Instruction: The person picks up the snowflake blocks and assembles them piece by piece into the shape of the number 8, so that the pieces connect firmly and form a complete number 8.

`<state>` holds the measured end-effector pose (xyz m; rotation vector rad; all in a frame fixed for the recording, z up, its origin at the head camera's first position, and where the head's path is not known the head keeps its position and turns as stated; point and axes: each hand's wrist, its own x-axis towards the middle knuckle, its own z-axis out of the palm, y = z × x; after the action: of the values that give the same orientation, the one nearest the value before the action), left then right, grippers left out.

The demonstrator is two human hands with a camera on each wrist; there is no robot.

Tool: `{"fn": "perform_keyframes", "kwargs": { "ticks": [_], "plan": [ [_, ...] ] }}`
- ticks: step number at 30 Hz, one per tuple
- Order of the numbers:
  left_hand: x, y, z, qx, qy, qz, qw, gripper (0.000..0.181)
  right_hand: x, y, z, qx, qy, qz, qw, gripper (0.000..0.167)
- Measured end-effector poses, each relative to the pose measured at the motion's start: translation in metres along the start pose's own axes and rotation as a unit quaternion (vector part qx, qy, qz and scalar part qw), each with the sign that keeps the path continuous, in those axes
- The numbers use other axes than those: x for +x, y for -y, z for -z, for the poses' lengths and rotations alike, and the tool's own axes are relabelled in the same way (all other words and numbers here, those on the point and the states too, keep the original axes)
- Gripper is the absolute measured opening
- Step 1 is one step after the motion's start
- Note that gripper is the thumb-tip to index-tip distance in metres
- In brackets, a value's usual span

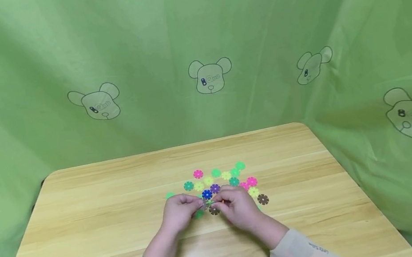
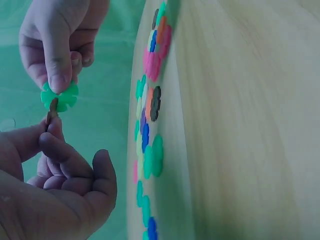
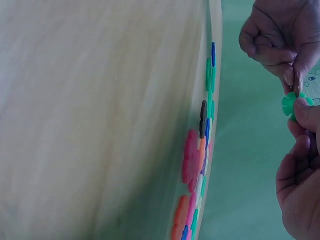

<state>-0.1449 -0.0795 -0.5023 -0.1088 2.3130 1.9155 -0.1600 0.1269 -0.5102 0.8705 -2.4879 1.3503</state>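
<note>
My left hand [image 1: 181, 213] and right hand [image 1: 237, 206] meet above the middle of the table. Between my right thumb and fingers I pinch a green snowflake disc [image 2: 67, 100], its notched rim showing in the left wrist view. A brown snowflake disc [image 2: 52, 107], seen nearly edge-on, is pinched in the fingertips of my left hand. Both discs touch at their rims; the brown one appears to cross the green one at a slot. Fingers partly cover both. Under the hands lie loose discs, among them a blue disc [image 1: 207, 194] and a purple disc [image 1: 215, 188].
Several more discs lie scattered flat, including a pink disc [image 1: 198, 173], a teal disc [image 1: 188, 186], a yellow disc [image 1: 254, 192] and a dark brown disc [image 1: 263, 199]. The wooden table [image 1: 93, 209] is backed by a green curtain [image 1: 144, 44] with printed bear heads.
</note>
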Motion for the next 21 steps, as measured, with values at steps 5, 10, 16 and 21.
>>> {"fn": "perform_keyframes", "kwargs": {
  "ticks": [5, 10, 16, 21],
  "plan": [
    [0.000, -0.006, 0.000, 0.038, 0.018, -0.029, 0.9987, 0.019, 0.001, -0.001, 0.007, 0.005, 0.010, -0.014, 0.9998, 0.008],
    [-0.003, -0.013, -0.005, 0.149, 0.046, -0.120, 0.9804, 0.015, 0.005, 0.001, 0.018, 0.009, 0.030, -0.040, 0.9987, 0.010],
    [-0.004, -0.014, -0.011, 0.209, 0.004, -0.169, 0.9631, 0.007, 0.008, -0.002, 0.029, -0.024, 0.046, -0.096, 0.9940, 0.006],
    [-0.004, -0.014, -0.009, 0.160, -0.011, -0.129, 0.9785, 0.007, 0.004, -0.015, 0.033, -0.144, 0.081, -0.188, 0.9682, 0.007]
  ]
}}
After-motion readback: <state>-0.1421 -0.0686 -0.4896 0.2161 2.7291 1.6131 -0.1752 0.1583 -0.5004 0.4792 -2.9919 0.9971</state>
